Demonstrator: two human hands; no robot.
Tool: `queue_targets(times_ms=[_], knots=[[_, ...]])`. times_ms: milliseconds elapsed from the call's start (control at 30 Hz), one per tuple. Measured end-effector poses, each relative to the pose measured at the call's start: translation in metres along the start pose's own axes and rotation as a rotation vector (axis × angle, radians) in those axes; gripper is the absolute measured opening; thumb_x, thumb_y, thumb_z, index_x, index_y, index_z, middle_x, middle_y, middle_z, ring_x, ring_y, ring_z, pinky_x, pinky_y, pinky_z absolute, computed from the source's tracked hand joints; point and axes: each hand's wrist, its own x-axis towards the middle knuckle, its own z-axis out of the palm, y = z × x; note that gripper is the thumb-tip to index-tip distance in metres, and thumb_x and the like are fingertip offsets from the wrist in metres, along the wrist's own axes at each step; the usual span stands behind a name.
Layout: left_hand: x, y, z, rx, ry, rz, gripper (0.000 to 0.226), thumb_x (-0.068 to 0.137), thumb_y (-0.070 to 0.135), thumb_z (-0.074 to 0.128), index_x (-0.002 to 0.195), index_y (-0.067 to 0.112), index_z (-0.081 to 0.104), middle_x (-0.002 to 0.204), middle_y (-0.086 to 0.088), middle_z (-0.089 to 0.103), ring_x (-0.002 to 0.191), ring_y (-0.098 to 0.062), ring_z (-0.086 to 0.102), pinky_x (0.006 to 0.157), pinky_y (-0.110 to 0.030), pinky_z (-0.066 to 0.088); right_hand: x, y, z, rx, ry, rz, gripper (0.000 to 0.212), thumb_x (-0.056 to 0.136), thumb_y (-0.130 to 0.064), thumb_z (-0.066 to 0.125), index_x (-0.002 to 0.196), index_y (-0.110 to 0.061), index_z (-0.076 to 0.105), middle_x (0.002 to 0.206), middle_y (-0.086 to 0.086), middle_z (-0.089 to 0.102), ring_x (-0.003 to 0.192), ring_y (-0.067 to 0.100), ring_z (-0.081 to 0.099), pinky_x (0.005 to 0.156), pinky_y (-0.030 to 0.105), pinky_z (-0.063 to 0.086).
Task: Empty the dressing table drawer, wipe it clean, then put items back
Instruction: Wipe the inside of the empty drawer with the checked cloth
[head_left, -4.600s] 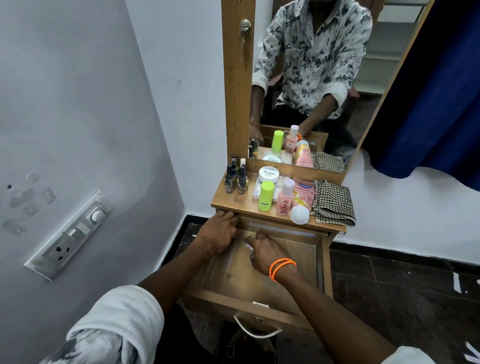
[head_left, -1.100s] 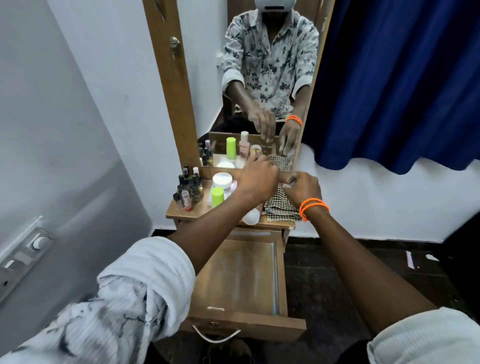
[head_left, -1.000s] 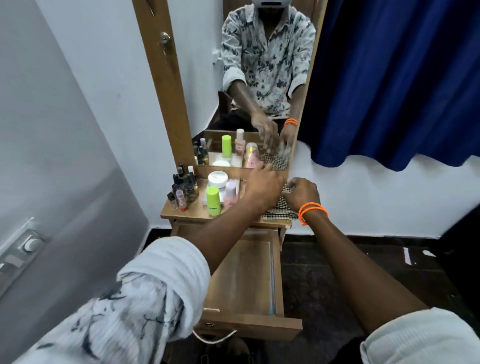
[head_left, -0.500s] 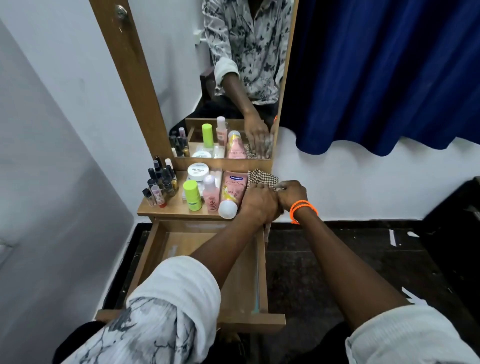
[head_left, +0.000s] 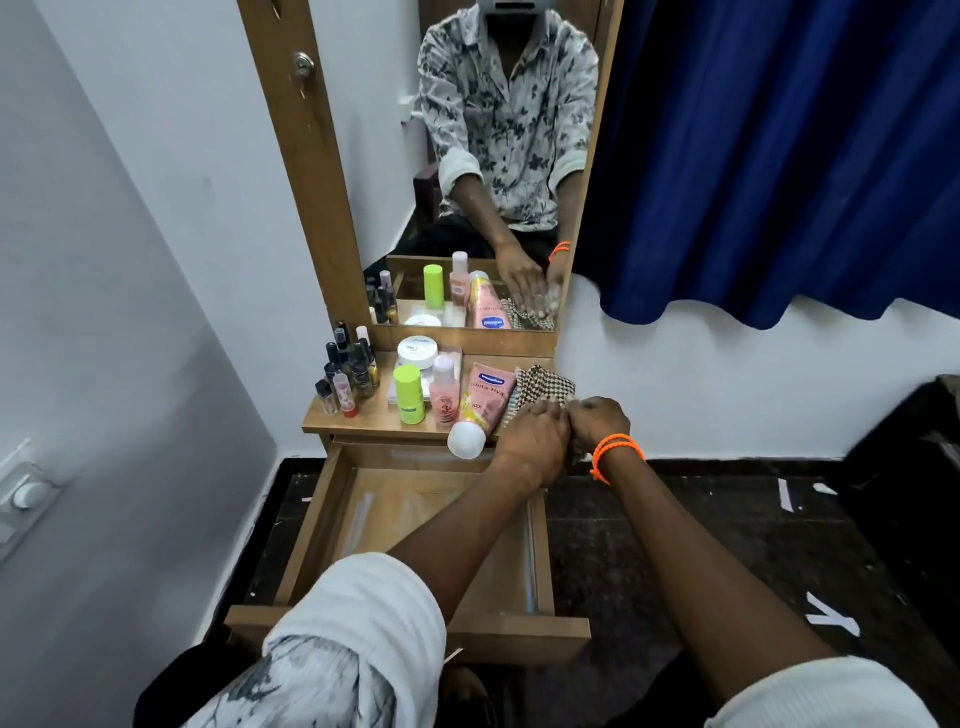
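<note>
Hands (head_left: 566, 434) bunched together on the checked cloth (head_left: 545, 384), right of centre.
Drawer (head_left: 395, 519) looks emptied; wiping probably next.

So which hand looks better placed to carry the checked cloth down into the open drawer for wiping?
Probably the right hand: it curls around the checked cloth at the tabletop's right edge. The left hand lies on it too, but its forearm crosses over the drawer.

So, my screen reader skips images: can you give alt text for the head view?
Both hands, left hand and right hand, grip a checkered cloth on the dressing table top, beside toiletry bottles. Below, the drawer stands open and emptied.
</note>
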Motion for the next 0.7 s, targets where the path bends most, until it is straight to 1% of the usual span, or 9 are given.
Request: queue_targets(times_ms=[100,133,200,267,333,400,467,567,700], knots=[[-0.008,-0.011,-0.001,0.017,0.024,0.065,0.060,0.095,0.036,0.063,0.146,0.007,0.050,0.150,-0.013,0.051,0.143,-0.028,0.042,0.123,-0.039,0.026,-0.004,-0.009,0.008,0.067,0.051,-0.022,0.043,0.092,-0.043,0.057,0.118,-0.010,0.067,0.124,0.015,0.066,0.119,0.034,0.057,0.096,0.031,0.044],[-0.013,-0.015,-0.002,0.039,0.050,0.086,0.056,0.095,0.038,0.061,0.143,0.009,0.055,0.147,-0.012,0.054,0.139,-0.028,0.044,0.122,-0.040,0.026,-0.005,-0.014,0.010,0.064,0.061,-0.045,0.048,0.092,-0.042,0.058,0.126,-0.010,0.063,0.130,0.015,0.063,0.123,0.034,0.055,0.102,0.033,0.042],[-0.026,-0.021,-0.004,0.085,0.116,0.124,0.048,0.094,0.038,0.058,0.133,0.010,0.064,0.134,-0.011,0.063,0.128,-0.029,0.052,0.119,-0.042,0.030,-0.007,-0.022,0.015,0.014,0.077,-0.102,0.051,0.092,-0.041,0.057,0.132,-0.009,0.058,0.134,0.016,0.060,0.126,0.035,0.053,0.104,0.037,0.041],[-0.036,-0.028,-0.002,0.124,0.214,0.175,0.039,0.093,0.036,0.055,0.119,0.011,0.070,0.118,-0.010,0.069,0.114,-0.029,0.057,0.113,-0.044,0.036,-0.006,-0.026,0.021,-0.031,0.080,-0.149,0.053,0.092,-0.042,0.056,0.134,-0.010,0.055,0.134,0.017,0.059,0.125,0.036,0.053,0.103,0.038,0.042],[-0.042,-0.039,0.003,0.127,0.332,0.234,0.036,0.094,0.035,0.051,0.110,0.011,0.072,0.109,-0.009,0.069,0.107,-0.030,0.058,0.109,-0.045,0.039,-0.005,-0.027,0.027,-0.047,0.049,-0.173,0.055,0.092,-0.043,0.056,0.136,-0.011,0.053,0.136,0.016,0.058,0.126,0.036,0.052,0.103,0.038,0.042],[-0.045,-0.051,0.008,0.129,0.404,0.286,0.036,0.094,0.035,0.050,0.110,0.010,0.071,0.109,-0.010,0.069,0.109,-0.031,0.058,0.109,-0.045,0.040,-0.007,-0.027,0.031,-0.045,0.017,-0.177,0.057,0.092,-0.043,0.056,0.139,-0.011,0.050,0.139,0.016,0.056,0.128,0.036,0.050,0.106,0.038,0.039],[-0.046,-0.062,0.012,0.145,0.420,0.333,0.036,0.094,0.035,0.052,0.113,0.010,0.069,0.115,-0.010,0.069,0.113,-0.031,0.058,0.109,-0.045,0.039,-0.009,-0.026,0.034,-0.040,0.004,-0.175,0.062,0.091,-0.045,0.057,0.142,-0.010,0.048,0.141,0.015,0.054,0.129,0.035,0.049,0.108,0.038,0.038],[-0.041,-0.069,0.017,0.154,0.442,0.366,0.032,0.095,0.035,0.054,0.113,0.012,0.069,0.118,-0.009,0.069,0.116,-0.029,0.058,0.108,-0.044,0.039,-0.004,-0.022,0.036,-0.061,0.003,-0.178,0.065,0.086,-0.052,0.058,0.136,-0.013,0.052,0.134,0.013,0.059,0.122,0.034,0.054,0.104,0.039,0.044],[-0.029,-0.069,0.017,0.100,0.484,0.345,0.028,0.097,0.032,0.054,0.110,0.012,0.070,0.113,-0.008,0.070,0.109,-0.028,0.059,0.100,-0.043,0.042,0.004,-0.018,0.030,-0.078,0.004,-0.147,0.055,0.089,-0.044,0.062,0.129,-0.007,0.057,0.129,0.017,0.062,0.120,0.037,0.056,0.101,0.038,0.045]])
